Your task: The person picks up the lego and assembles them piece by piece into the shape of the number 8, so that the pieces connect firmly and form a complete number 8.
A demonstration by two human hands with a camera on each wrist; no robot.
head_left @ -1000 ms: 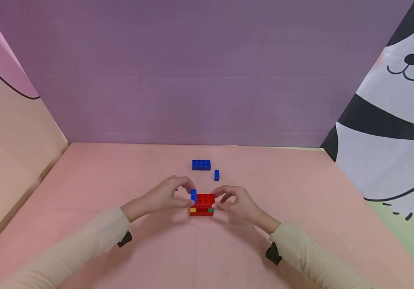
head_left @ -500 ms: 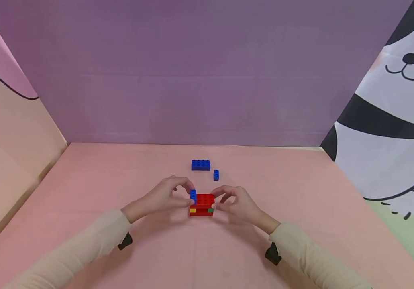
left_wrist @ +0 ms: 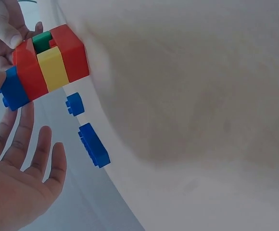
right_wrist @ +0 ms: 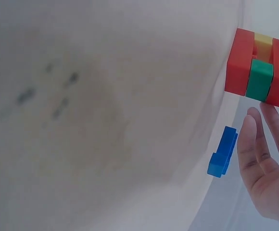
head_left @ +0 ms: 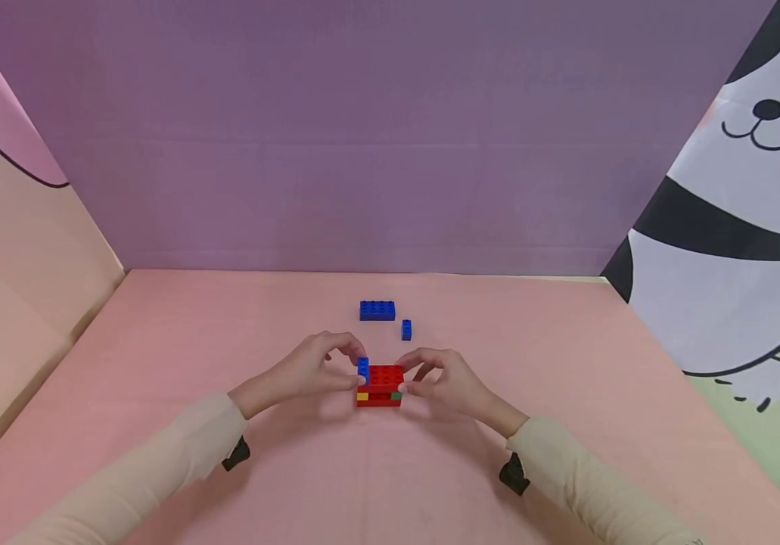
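Note:
A block build stands on the pink table: a red brick at the bottom, a yellow brick (left_wrist: 53,69) and a green brick (right_wrist: 259,80) at its two ends, and a red top brick (head_left: 386,375) over them. On the left end of the top sits a small blue brick (head_left: 363,369). My left hand (head_left: 311,369) pinches this blue brick between thumb and a fingertip, its other fingers spread in the left wrist view. My right hand (head_left: 449,383) grips the right end of the red top brick with thumb and fingers.
Behind the build lie a larger blue brick (head_left: 377,311) and another small blue brick (head_left: 406,330), apart from each other. A purple backdrop (head_left: 362,151) rises at the table's far edge, with printed side panels left and right.
Both hands keep their hold on the build and hardly move. The whole head view shifts very slightly; the loose blue bricks stay where they were.

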